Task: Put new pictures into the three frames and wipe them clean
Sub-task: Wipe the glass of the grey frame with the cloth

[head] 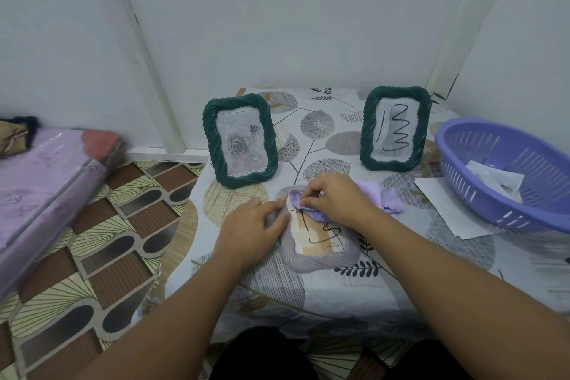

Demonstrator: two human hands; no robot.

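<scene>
- Right now my left hand (251, 223) rests on the left edge of the grey frame (320, 256), fingers fairly straight, pressing it flat on the tablecloth (401, 284).
- My right hand (334, 199) pinches a bunched purple cloth (374, 194) against the top of that frame; the fingers are curled round the fabric.
- Grey frame lies face up near the front middle of the table, a card with black pen marks showing behind its glass. Its top edge is hidden under the cloth and my right hand.
- Two green frames stand upright farther back: the left green frame (240, 140) holds a rose print, the right green frame (395, 129) holds a sheet with black squiggles. They are well apart, with open cloth between them.
- Left green frame stands near the table's left edge, just behind my left hand.
- Purple basket (505, 176) sits at the right side, with papers inside; its far side runs out of view.
- White sheet of paper (447, 210) lies flat, tucked partly under the basket, just beside the tail of the cloth.
- Open room: the strip of cloth in front of the grey frame and the patch to its right, up to the paper.
- Left of the table is patterned floor (101, 234), then a wrapped purple bundle (46, 188).
</scene>
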